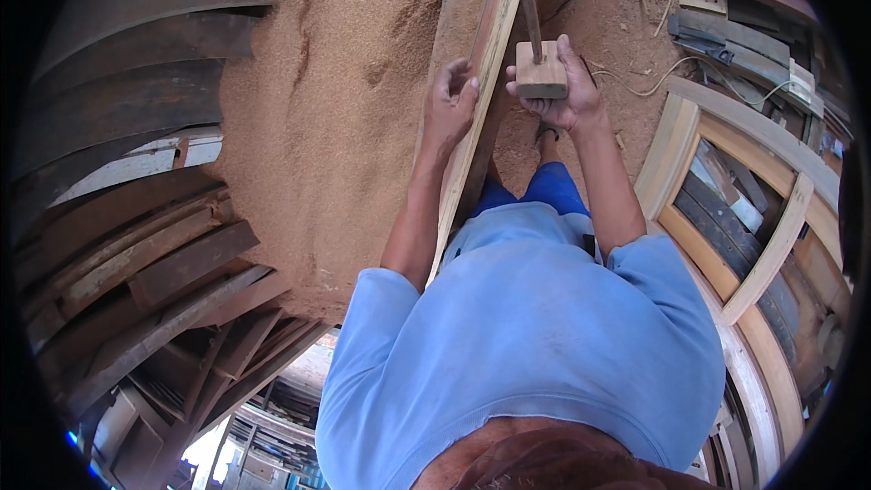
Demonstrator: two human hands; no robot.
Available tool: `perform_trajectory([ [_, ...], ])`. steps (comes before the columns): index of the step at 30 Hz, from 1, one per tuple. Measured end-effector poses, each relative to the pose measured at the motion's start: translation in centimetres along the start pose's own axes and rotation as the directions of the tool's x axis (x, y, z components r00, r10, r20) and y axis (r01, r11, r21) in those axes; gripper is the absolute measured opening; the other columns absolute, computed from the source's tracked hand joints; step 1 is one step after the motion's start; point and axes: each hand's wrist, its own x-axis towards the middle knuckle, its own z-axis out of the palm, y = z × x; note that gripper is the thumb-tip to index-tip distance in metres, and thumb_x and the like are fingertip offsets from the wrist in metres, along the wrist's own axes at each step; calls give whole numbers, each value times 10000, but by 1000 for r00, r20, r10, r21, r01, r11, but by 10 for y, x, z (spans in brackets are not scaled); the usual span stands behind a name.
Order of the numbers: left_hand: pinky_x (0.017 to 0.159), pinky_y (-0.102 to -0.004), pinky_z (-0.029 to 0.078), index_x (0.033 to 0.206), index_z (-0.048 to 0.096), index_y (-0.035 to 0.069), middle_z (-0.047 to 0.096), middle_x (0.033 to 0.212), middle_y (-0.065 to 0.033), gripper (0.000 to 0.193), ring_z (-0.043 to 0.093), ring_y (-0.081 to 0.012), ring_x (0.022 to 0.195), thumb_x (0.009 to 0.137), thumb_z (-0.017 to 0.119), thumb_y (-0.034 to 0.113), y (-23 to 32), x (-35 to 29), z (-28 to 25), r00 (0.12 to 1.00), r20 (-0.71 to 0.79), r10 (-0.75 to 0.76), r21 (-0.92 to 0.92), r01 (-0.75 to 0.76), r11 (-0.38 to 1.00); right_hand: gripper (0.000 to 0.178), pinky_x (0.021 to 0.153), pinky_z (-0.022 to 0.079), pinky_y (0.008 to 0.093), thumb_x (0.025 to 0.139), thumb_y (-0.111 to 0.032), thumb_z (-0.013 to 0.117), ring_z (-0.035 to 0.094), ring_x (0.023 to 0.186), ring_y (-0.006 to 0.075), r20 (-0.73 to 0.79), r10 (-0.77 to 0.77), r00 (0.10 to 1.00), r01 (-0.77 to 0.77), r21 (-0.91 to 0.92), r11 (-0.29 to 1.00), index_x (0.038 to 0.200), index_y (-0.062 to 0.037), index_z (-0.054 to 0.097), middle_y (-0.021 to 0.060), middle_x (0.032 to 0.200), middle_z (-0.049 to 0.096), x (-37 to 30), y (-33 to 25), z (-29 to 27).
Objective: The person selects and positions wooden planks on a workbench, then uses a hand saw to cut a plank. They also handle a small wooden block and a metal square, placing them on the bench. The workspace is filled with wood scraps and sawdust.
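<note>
My right hand is closed around a wooden marking gauge, a pale block with a thin darker rod rising through it. The fingers wrap under the block, and the thumb lies along its right side. To the left, my left hand hangs over the near side of a long wooden board, its fingers loosely curled and its thumb apart. Nothing shows in that hand. Whether it touches the board I cannot tell. The board runs lengthwise between my two arms, with its pale edge facing up.
A large heap of sawdust spreads to the left, bordered by stacked dark planks. On the right lean pale wooden frames beside more timber. A thin cable crosses the dusty ground.
</note>
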Motion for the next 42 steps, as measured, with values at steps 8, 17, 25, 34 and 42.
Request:
perform_trajectory([
  [8,997,-327,509,1452,428,-40,619,1312,-200,493,610,-226,1194,995,575,70,51,23,28,959,260,117,-255,-49,966,646,617,650,376,1003,-649,359,732,832,264,82,-15,997,8,78,997,1237,-76,545,135,1036,679,-5,22,9],
  [17,958,-336,541,1465,412,-50,678,1211,-189,522,662,-224,1108,994,594,82,63,11,38,975,222,-12,-331,87,940,606,603,629,342,1014,-635,361,716,752,206,-7,41,999,-41,-1,999,1227,-102,559,104,956,674,-18,31,9],
  [25,938,-360,557,1403,491,-3,696,1142,-172,442,683,-228,1035,994,611,116,40,3,33,987,160,-33,-604,124,788,534,644,637,324,1020,-561,456,720,788,157,-163,-69,984,28,-243,970,1248,-85,533,80,998,685,-44,40,40],
  [34,942,-361,556,1364,521,-11,689,1150,-171,413,671,-222,1055,982,629,101,42,-5,24,981,188,-42,-746,170,644,519,693,655,333,1012,-468,546,744,855,194,-106,-113,988,86,-229,970,1296,-36,508,109,1038,699,-54,43,48],
  [42,867,-318,563,1319,558,-9,705,1096,-144,398,685,-181,947,962,670,126,42,-10,21,985,170,-39,-735,153,660,568,723,661,350,1026,-513,473,748,894,238,-20,5,1000,-6,-37,999,1266,-5,561,150,1055,713,-57,48,44],
])
